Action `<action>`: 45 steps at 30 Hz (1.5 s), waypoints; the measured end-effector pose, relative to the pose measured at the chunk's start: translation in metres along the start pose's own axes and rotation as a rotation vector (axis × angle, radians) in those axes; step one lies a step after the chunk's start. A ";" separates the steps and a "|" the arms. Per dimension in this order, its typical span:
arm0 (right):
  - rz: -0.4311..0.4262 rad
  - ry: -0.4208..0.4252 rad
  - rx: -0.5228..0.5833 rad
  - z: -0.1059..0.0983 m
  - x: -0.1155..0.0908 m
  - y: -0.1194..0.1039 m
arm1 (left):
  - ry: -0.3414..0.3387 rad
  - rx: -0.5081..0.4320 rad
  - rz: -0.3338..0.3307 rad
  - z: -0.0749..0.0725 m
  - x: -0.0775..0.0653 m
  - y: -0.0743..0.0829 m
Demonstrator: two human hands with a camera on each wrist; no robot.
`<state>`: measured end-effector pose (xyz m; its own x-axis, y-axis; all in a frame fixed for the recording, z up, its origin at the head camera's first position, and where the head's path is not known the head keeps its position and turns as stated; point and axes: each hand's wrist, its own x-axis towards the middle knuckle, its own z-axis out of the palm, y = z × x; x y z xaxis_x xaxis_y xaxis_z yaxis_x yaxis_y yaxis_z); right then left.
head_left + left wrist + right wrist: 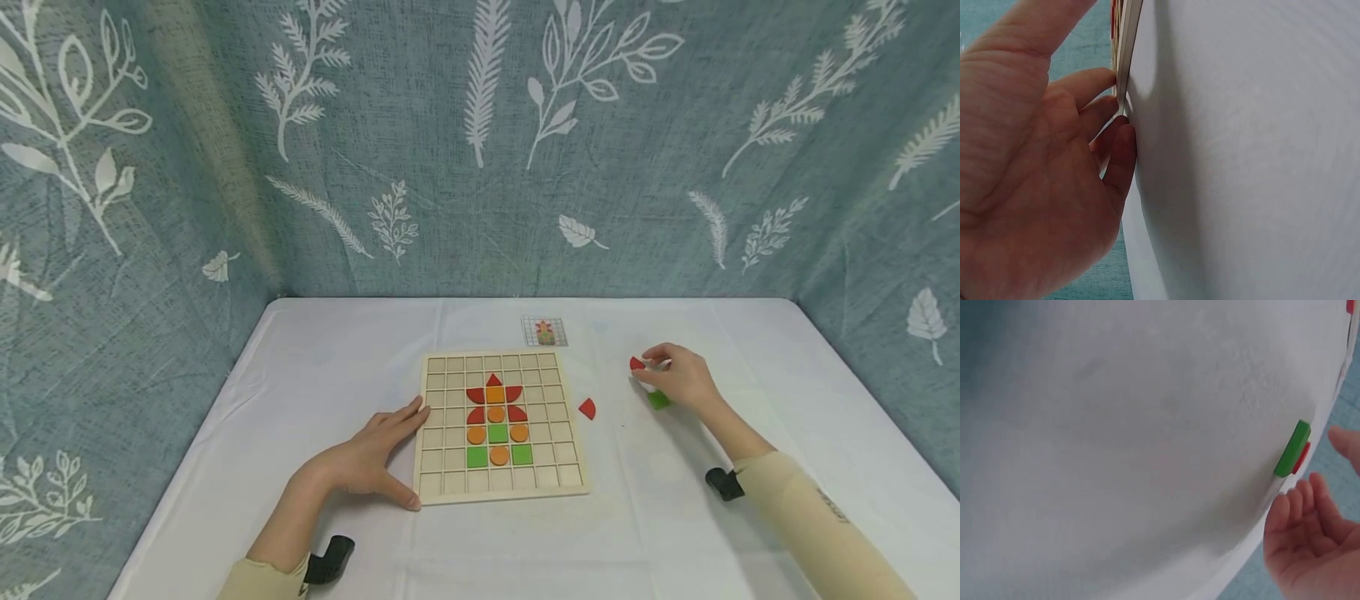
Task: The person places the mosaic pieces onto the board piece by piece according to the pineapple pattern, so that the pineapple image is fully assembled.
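Note:
My left hand (367,454) rests at the left side of a pale wooden grid board (442,492). Its spread fingertips touch the left edge and the thumb lies at the near left corner; the left wrist view shows the fingers against the rim. Over to the right, my right hand (678,377) hovers with thumb and fingers apart beside a red quarter-circle piece (636,363). Just below that hand lies a green square tile (658,400). In the right wrist view, the green tile (1292,450) partly hides the red piece (1301,459), and nothing is between the fingers.
On the board, red, orange and green pieces form a pattern down the middle columns. Another red quarter-circle (587,408) lies right of the board. Behind the board is a small pattern card (545,331). A leafy curtain (480,208) backs the white-covered table (360,333).

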<state>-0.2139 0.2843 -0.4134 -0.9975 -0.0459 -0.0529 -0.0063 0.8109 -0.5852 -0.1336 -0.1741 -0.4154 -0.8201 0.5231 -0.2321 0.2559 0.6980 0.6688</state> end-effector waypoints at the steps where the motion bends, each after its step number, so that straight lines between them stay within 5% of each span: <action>1: -0.010 -0.011 0.006 0.001 0.000 0.000 | 0.000 0.000 0.001 0.000 0.000 0.000; 12: -0.329 -0.218 0.041 0.026 -0.015 -0.019 | -0.005 0.001 -0.025 0.001 0.001 0.000; 17: -0.352 -0.262 0.053 0.031 -0.018 -0.022 | -0.007 0.001 -0.026 0.001 0.001 -0.001; 34: -0.366 -0.208 -0.048 0.036 -0.022 -0.030 | -0.013 0.000 0.005 0.001 0.001 -0.004; 41: -0.332 -0.135 0.014 0.044 -0.036 -0.042 | -0.018 -0.006 -0.022 0.002 0.001 -0.003; 45: -0.336 -0.167 0.060 0.053 -0.049 -0.058 | -0.020 -0.006 -0.033 0.001 0.002 -0.002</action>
<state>-0.1605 0.2088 -0.4204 -0.9154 -0.4020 0.0223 -0.3226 0.6992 -0.6380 -0.1352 -0.1741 -0.4178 -0.8178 0.5095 -0.2677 0.2260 0.7121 0.6648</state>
